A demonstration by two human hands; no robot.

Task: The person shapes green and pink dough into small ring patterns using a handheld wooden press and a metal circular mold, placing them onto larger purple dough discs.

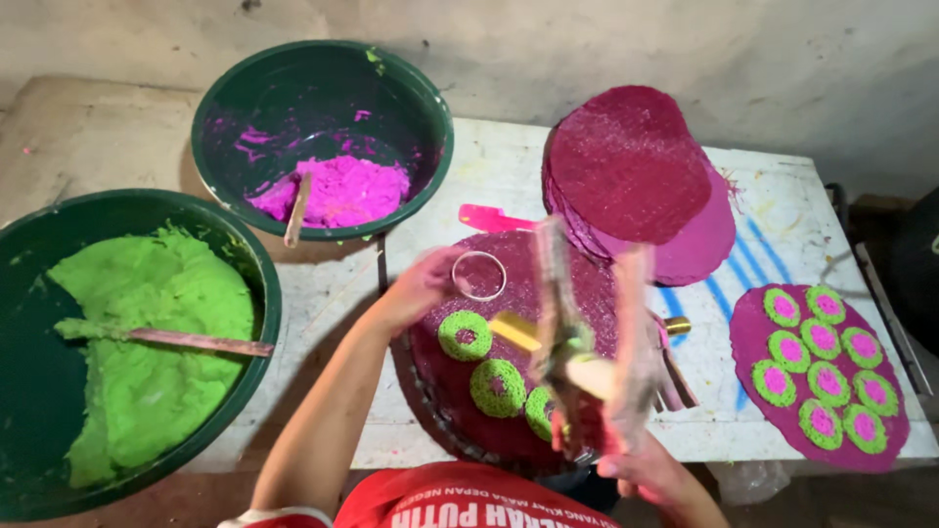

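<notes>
— At table centre, what is being worked on?

— A round magenta mat (509, 362) is laid on the white table (489, 176), and three green dough rings (466, 335) are set on it, running from nine o'clock toward six. A metal ring mould (479, 276) is held against the mat's eleven o'clock edge by the left hand (421, 288), the fingers closed on its rim.

— And the right hand?

— The right hand (650, 469) is clamped on a blurred press tool (572, 352) at five o'clock of the mat; its shape cannot be told through the motion blur.

— Which step is judged to be in hand?

— Ring laying is judged to be under way, with no pink centres yet filled. A finished mat (820, 376) at three o'clock carries nine green rings with pink centres.

— What is called for next?

— The mould would need to be seated flat on bare mat beside the last ring. Green dough is kept in the basin (137, 342) at nine o'clock, pink dough in the basin (323, 137) at eleven, and spare mats (631, 166) are stacked at one.
</notes>
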